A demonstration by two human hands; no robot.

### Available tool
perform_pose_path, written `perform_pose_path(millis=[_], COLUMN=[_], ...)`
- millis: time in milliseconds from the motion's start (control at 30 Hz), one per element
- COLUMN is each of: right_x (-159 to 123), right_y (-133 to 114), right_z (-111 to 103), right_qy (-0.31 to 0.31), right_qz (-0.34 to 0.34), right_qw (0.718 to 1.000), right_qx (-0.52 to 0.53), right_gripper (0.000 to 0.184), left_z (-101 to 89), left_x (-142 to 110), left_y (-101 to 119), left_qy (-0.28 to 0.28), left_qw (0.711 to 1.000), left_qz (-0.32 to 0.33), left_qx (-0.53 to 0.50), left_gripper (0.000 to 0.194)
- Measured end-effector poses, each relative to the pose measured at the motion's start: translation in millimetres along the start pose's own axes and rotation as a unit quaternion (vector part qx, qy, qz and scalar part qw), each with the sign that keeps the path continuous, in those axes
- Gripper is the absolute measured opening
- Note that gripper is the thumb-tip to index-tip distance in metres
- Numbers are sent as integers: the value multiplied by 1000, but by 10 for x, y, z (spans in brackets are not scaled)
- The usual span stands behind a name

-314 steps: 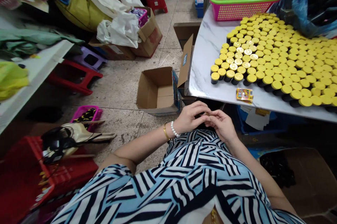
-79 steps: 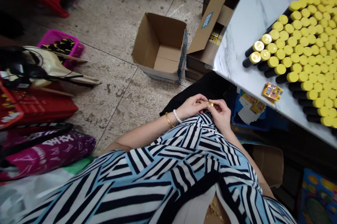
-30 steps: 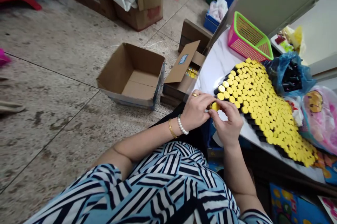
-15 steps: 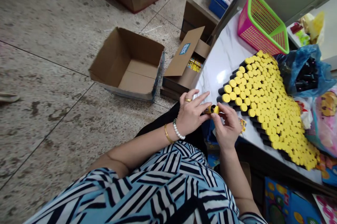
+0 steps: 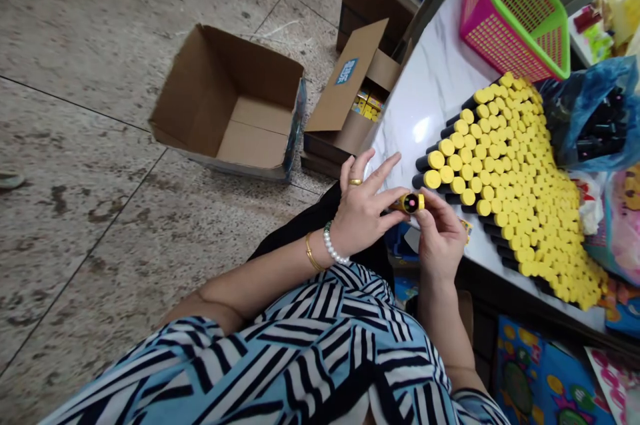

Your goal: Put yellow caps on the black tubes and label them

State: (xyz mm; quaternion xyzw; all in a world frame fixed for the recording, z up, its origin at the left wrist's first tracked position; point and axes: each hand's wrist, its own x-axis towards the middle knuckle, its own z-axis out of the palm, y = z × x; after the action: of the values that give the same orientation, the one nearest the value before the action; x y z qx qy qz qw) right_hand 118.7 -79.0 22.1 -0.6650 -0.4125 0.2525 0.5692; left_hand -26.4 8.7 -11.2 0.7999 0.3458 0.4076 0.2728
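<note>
Between the thumb and forefinger of my left hand (image 5: pixel 363 208) is a small yellow pack (image 5: pixel 403 203). The other fingers of that hand are spread. The pack's near end shows a dark round inside with a pink spot at its centre; I cannot tell what that is. My right hand (image 5: pixel 441 232) pinches a yellow piece (image 5: pixel 421 200) at the same end, a cap or a flap. Beyond my hands, many black tubes with yellow caps (image 5: pixel 495 165) lie stacked on the white marbled table (image 5: pixel 407 125). Partly behind my right hand is a small printed yellow piece (image 5: pixel 467 230).
An open cardboard box (image 5: pixel 225 105) stands on the floor to the left. Beside the table, another carton (image 5: pixel 345 88) holds yellow packs. A pink and green basket (image 5: pixel 515 12) and a blue plastic bag (image 5: pixel 595 118) of dark items are at the table's far side.
The end of the pack has turned; the yellow round cap seen before gives way to a dark inside, with a yellow piece at its right. The whole view has shifted slightly.
</note>
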Motion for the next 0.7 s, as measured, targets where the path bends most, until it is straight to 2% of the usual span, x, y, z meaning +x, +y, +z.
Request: perform_pose_path(millis=[100, 233, 300, 467, 700], right_x=[23, 54, 82, 161, 201], right_y=[13, -88, -189, -389, -450], right_z=[-57, -133, -139, -77, -66], right_qy=[-1, -49, -80, -124, -140], right_qz=[11, -20, -57, -153, -165], right_qw=[1000, 996, 986, 941, 918], right_qx=[6, -74, -135, -277, -333], right_gripper=[34, 37, 36, 36, 33], left_z=[45, 70, 68, 55, 47], left_x=[23, 9, 2, -3, -9], left_y=[-70, -133, -138, -116, -130], left_qy=[-10, -7, -7, -9, -9], left_qw=[1000, 1000, 1000, 1000, 999], left_qz=[-2, 6, 9, -2, 0], left_qx=[-11, -24, -28, -28, -34], left_gripper=[28, 29, 29, 25, 23])
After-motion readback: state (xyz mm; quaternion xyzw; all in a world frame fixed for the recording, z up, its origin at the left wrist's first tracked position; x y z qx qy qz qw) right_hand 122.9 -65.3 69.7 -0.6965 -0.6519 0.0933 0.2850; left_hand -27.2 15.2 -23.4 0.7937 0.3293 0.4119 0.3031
